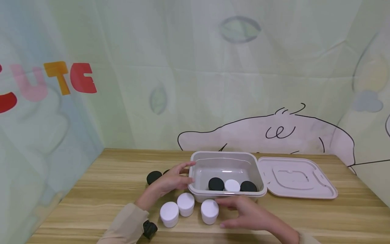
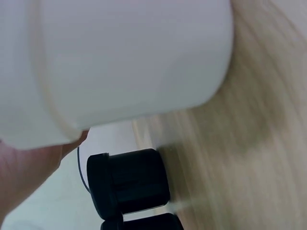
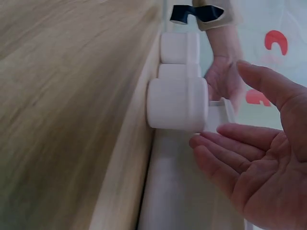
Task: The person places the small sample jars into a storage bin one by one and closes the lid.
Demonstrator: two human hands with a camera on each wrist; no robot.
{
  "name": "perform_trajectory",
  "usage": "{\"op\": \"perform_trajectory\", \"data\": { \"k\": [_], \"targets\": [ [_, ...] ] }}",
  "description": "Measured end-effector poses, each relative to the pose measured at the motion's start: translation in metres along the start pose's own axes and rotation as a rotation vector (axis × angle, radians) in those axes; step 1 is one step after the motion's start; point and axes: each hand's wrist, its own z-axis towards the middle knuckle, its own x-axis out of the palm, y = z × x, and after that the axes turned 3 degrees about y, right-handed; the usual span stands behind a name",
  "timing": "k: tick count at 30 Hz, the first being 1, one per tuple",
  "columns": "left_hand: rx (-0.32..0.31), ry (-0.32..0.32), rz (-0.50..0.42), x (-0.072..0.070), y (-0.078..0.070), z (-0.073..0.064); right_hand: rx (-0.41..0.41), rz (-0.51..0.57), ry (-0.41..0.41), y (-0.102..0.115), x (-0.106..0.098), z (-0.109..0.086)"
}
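A light grey plastic box (image 1: 199, 195) stands uncovered on the table, holding two black-lidded jars, one of them a black jar (image 1: 216, 184), and a white jar (image 1: 232, 185) between them. At the box's left end my left hand (image 1: 172, 179) touches the rim with spread fingers. My right hand (image 1: 248, 213) is in front of the box with thumb and fingers apart. Just left of its fingertips stands a white lidded jar (image 1: 209, 211); the right wrist view shows no grip on it. Two more white jars, one a front jar (image 1: 169, 214), stand upright below my left hand.
Right of the box lies its flat lid (image 1: 298, 178). Black jars, one a round-lidded jar (image 1: 153, 177), stand behind my left forearm, partly hidden. A printed cloth (image 1: 137, 101) hangs behind the wooden table (image 1: 100, 189).
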Motion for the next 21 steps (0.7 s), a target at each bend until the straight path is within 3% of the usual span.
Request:
{"op": "perform_trajectory", "data": {
  "k": [10,21],
  "targets": [
    [-0.003,-0.013,0.011,-0.001,0.001,0.002,-0.018,-0.116,-0.006,0.002,0.011,0.015],
    [-0.012,-0.008,0.011,-0.003,-0.001,0.002,0.053,-0.175,-0.084,0.004,0.026,0.028]
  ]
}}
